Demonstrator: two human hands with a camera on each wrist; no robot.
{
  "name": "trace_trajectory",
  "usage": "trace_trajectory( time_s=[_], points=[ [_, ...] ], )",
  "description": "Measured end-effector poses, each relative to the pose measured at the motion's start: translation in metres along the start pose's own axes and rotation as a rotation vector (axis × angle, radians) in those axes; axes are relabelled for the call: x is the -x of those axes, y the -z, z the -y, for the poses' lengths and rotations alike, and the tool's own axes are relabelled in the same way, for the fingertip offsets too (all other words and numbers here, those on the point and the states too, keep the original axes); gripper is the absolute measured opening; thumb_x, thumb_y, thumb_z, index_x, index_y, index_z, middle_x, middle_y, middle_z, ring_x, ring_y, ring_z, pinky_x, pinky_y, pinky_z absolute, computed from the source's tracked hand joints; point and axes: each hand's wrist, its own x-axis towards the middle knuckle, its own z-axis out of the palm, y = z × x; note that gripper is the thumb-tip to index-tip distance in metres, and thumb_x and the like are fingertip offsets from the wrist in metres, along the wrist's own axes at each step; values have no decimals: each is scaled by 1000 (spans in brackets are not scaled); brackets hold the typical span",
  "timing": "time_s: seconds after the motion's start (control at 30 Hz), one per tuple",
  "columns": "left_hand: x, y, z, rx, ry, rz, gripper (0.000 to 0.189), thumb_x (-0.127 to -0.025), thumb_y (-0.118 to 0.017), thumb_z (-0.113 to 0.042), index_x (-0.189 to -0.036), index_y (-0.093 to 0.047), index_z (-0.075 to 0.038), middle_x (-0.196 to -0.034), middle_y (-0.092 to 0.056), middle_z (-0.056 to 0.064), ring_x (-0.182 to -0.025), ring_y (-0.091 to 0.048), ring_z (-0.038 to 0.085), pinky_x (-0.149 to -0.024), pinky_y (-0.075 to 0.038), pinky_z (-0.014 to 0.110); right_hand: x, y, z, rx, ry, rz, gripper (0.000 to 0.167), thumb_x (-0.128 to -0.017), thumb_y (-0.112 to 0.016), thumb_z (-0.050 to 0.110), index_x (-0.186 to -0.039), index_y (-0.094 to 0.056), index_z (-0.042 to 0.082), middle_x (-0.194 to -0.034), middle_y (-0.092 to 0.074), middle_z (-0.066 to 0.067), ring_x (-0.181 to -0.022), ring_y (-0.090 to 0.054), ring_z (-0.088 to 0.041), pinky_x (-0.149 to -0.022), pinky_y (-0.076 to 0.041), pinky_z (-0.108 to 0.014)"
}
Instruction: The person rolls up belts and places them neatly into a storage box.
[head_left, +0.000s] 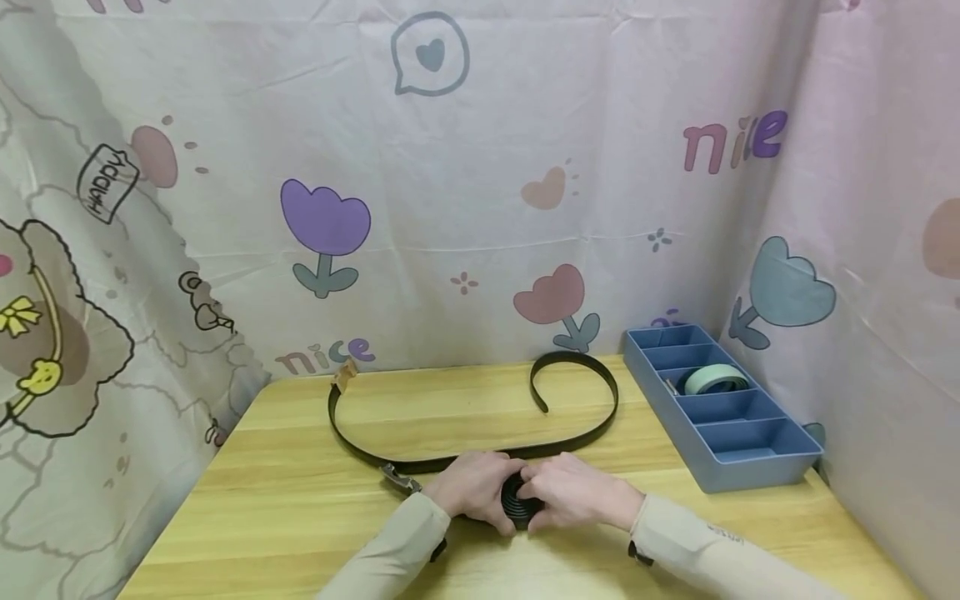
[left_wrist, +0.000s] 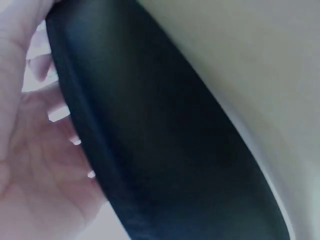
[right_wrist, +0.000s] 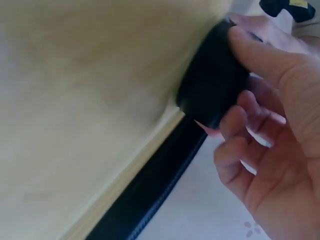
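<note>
A black belt rolled into a coil [head_left: 519,502] stands on edge near the table's front, between my two hands. My left hand [head_left: 474,490] grips its left side, and my right hand [head_left: 576,493] holds the right side with fingertips at the top and thumb low. Left of the left hand a metal belt buckle [head_left: 401,481] shows; the strap between it and the coil is mostly hidden. In the left wrist view a black strap [left_wrist: 150,125] fills the middle, beside the left palm. The right wrist view shows the right thumb pressing the coil [right_wrist: 212,75].
Behind the hands a second black belt [head_left: 420,467] lies in a long curve, its gold-coloured buckle [head_left: 345,377] at the back left and its tip curled at the right. A blue divided box [head_left: 697,450] stands at the right, with a pale green coiled strap [head_left: 716,377] inside.
</note>
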Motion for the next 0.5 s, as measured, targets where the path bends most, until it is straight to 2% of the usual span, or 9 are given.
trace_trajectory(
  time_s=[0.1, 0.23, 0.3, 0.4, 0.5],
  points=[
    [0, 1, 0, -5, 7, 0, 65, -53, -86, -57, -108, -61, -31, -86, -58, -15, -73, -52, -1, -62, -45, 21, -1, -1, 0, 20, 21, -24, 31, -76, -75, 55, -87, -70, 26, -79, -54, 14, -62, -43, 3, -49, -30, -15],
    [2, 2, 0, 73, 7, 70, 67, -57, -88, -51, -115, -59, -36, -90, -57, -16, -77, -52, -1, -68, -47, 22, 0, -1, -2, 9, 93, -15, 26, -74, -78, 46, -87, -70, 24, -79, -51, 14, -65, -42, 4, -54, -34, -13],
    [3, 2, 0, 109, 0, 85, 66, -57, -89, -48, -115, -59, -39, -91, -58, -17, -77, -52, -2, -69, -47, 21, 1, 0, -4, -11, 102, 7, 26, -72, -81, 43, -88, -71, 25, -79, -49, 14, -66, -41, 4, -56, -35, -13],
    [4, 1, -2, 104, -6, 52, 63, -56, -89, -51, -110, -59, -39, -87, -60, -19, -73, -52, -3, -64, -45, 21, 1, 1, -4, -25, 87, 20, 27, -71, -81, 44, -89, -71, 27, -79, -48, 15, -66, -40, 4, -57, -34, -12],
    [4, 0, -3, 71, -14, -8, 59, -54, -87, -57, -103, -60, -38, -79, -60, -21, -66, -51, -4, -57, -42, 20, -1, 0, 0, -21, 59, -12, 28, -72, -78, 52, -81, -68, 27, -76, -49, 16, -63, -38, 4, -53, -30, -12]
  ],
)
